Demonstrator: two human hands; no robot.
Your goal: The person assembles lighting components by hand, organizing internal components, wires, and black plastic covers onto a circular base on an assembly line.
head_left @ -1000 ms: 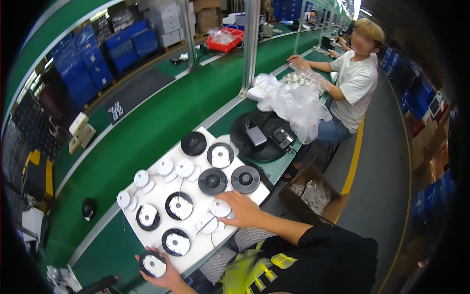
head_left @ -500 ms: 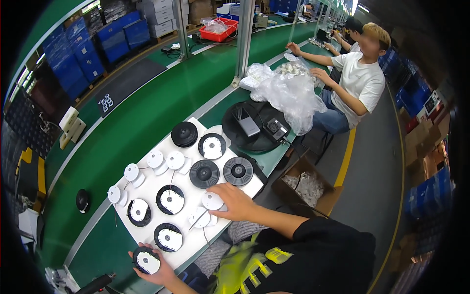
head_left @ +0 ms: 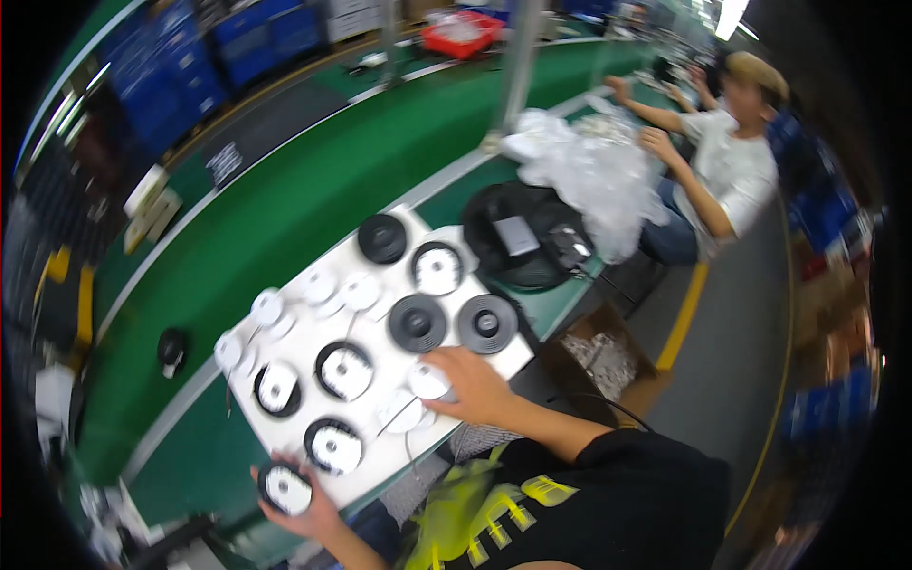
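I logged my left hand (head_left: 302,505) closed around a round black-rimmed speaker unit (head_left: 285,487) with a white centre, held at the near edge of the white tray (head_left: 313,328) on the green worktop (head_left: 275,214). My right hand (head_left: 473,385) lay fingers spread on the tray, fingertips touching a small white disc (head_left: 428,382). Also on the tray: more black-and-white units, two black cones (head_left: 417,323) and several white caps.

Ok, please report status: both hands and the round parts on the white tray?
Left hand holds a round black-rimmed part at the white tray edge. Right hand rests on a white disc. Nothing blocking.
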